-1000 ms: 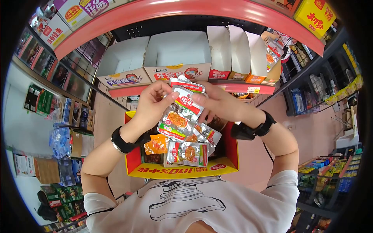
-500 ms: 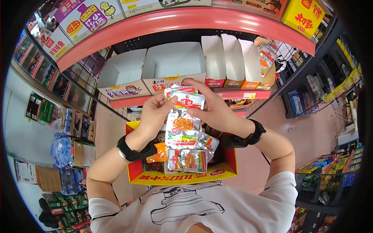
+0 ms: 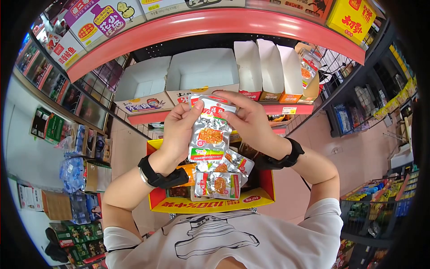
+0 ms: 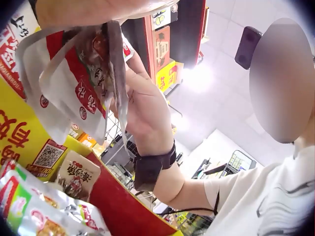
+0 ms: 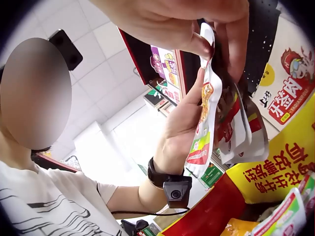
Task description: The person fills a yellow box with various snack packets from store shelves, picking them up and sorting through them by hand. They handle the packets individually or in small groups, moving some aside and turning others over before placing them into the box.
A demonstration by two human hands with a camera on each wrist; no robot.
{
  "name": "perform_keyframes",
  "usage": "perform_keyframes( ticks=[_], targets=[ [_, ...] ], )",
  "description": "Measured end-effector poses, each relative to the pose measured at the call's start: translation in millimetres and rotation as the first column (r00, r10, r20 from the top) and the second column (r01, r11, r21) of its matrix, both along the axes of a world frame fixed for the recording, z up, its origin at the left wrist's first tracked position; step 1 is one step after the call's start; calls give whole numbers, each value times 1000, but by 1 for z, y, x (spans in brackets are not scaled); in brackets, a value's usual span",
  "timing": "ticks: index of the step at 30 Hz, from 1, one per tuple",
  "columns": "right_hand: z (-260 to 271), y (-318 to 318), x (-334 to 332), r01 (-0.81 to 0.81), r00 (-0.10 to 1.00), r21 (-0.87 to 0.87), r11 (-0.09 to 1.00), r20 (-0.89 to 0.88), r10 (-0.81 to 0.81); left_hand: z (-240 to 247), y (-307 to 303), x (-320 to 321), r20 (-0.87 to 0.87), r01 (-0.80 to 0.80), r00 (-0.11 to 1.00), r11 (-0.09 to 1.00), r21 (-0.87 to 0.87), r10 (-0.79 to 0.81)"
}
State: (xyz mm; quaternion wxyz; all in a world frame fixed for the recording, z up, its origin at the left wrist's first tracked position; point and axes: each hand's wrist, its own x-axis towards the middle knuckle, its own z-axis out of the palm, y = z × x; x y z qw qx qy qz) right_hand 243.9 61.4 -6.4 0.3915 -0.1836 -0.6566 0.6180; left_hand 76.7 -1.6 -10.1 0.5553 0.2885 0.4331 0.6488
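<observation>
Left-hand grip [image 3: 177, 130] and right-hand grip [image 3: 251, 123] pinch sachet stack [image 3: 208, 136]. Likely squaring step; next move probably calls for aligned edges, clear of box [image 3: 177, 205] below grips.

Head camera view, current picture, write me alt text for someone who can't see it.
A person's left hand and right hand hold foil food pouches with red and green print over a yellow-and-red carton containing more pouches. Beyond, open cardboard display boxes stand in a row on a red-edged shelf.
</observation>
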Motion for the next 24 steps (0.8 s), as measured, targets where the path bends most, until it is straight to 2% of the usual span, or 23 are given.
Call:
perform_keyframes(
  ticks=[2, 3, 5, 9, 11, 15, 17, 19, 24],
  targets=[
    [-5, 4, 1, 128, 988, 318, 939, 39, -147, 4, 0, 3, 3, -2, 1000, 1000, 9, 2],
    [-3, 4, 3, 127, 988, 318, 939, 39, -147, 6, -1, 4, 5, -4, 1000, 1000, 17, 4],
    [0, 3, 6, 216, 961, 431, 876, 67, -270, 2, 1, 2, -26, -6, 1000, 1000, 29, 7],
    [0, 7, 5, 261, 945, 449, 855, 61, -321, 1, 1, 2, -104, 31, 994, 999, 44, -26],
    [-9, 11, 7, 168, 967, 248, 954, 147, -208, 1, 0, 2, -141, 36, 990, 998, 46, -29],
    [-3, 13, 11, 159, 954, 248, 956, 211, -214, -2, 0, 3, -244, 37, 970, 997, 62, -21],
    [0, 14, 14, 116, 888, 392, 912, 370, -272, -5, 3, 3, -209, 42, 978, 996, 73, -26],
    [0, 12, 14, 102, 890, 410, 906, 370, -267, -7, 3, 3, -172, 46, 985, 995, 84, -31],
    [1, 13, 15, 92, 882, 472, 877, 370, -291, 3, 0, 4, -255, 63, 966, 998, 30, -53]
  ],
)
